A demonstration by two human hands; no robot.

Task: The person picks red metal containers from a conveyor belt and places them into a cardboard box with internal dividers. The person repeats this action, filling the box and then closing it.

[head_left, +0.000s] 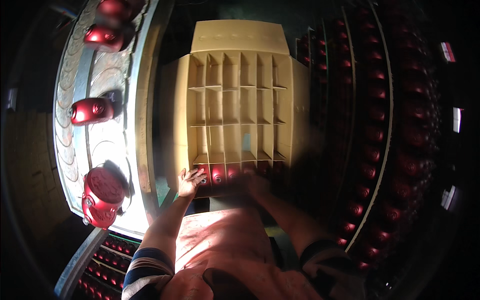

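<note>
The carton (pixel 181 112) stands open in front of the person, flaps folded outward, its inside split into cells by cardboard dividers (pixel 241 106). The red pots (pixel 218 173) of this job sit in the row of cells nearest the person. The left hand (pixel 189 183) is at the near left corner of the carton, fingers spread and slightly curled over the leftmost pot. The right hand (pixel 257 185) reaches to the same row farther right; it lies in deep shadow, and I cannot tell whether its fingers are spread, pressed together or pinching a pot. Risks noted: a pot pressed down off-square could buckle a divider, since the cardboard looks thin and the cross strips sit somewhat unevenly. Rubbing against cut edges could scuff the glossy finish. Poor light at the right could hide a badly seated pot. On the metal table (pixel 107 142) to the left, beside its wooden edge (pixel 145 100), two loose pots (pixel 104 186) crowd together at the near end; a knock from the left arm could roll one off or chip both.
</note>
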